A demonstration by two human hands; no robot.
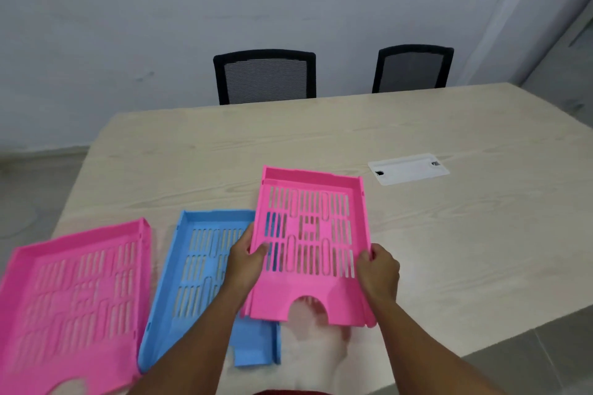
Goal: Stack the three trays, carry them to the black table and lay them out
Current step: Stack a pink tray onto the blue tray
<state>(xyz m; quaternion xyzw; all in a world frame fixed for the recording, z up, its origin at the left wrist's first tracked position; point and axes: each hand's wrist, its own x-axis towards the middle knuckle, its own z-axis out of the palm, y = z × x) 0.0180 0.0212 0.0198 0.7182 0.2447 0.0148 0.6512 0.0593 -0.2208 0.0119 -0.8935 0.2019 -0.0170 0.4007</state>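
Three slotted plastic trays are on or over a pale wooden table (417, 125). A pink tray (313, 202) is lifted off the table, tilted, and overlaps the right side of a blue tray (205, 218) lying flat in the middle. My left hand (245, 261) grips the lifted tray's left edge. My right hand (378, 269) grips its right edge. A second pink tray (64, 282) lies flat at the near left, partly over the table's edge.
Two black mesh chairs (266, 75) (414, 69) stand behind the far edge of the table, against a grey wall. A white cable-port cover (409, 168) is set in the tabletop to the right. Grey floor shows at left and lower right.
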